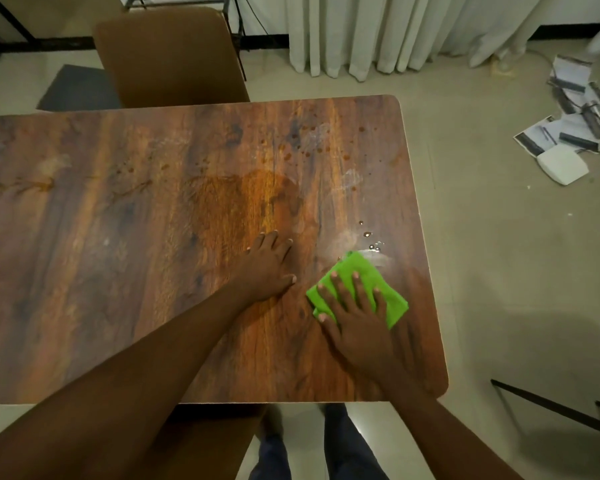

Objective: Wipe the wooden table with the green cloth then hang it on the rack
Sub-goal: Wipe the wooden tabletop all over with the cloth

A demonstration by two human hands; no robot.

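The wooden table (118, 237) fills most of the view, with drops and smears of liquid on its far right part. A folded green cloth (354, 271) lies flat on the table near the right edge. My right hand (357, 320) presses down on the cloth with fingers spread over it. My left hand (265, 265) rests flat on the bare wood just left of the cloth, fingers apart, holding nothing. A few water drops (369, 240) sit just beyond the cloth. No rack is clearly in view.
A brown chair (167, 57) stands behind the table's far edge. White curtains (395, 29) hang at the back. Papers and a white box (563, 164) lie on the floor to the right. A dark metal bar (551, 407) shows at lower right.
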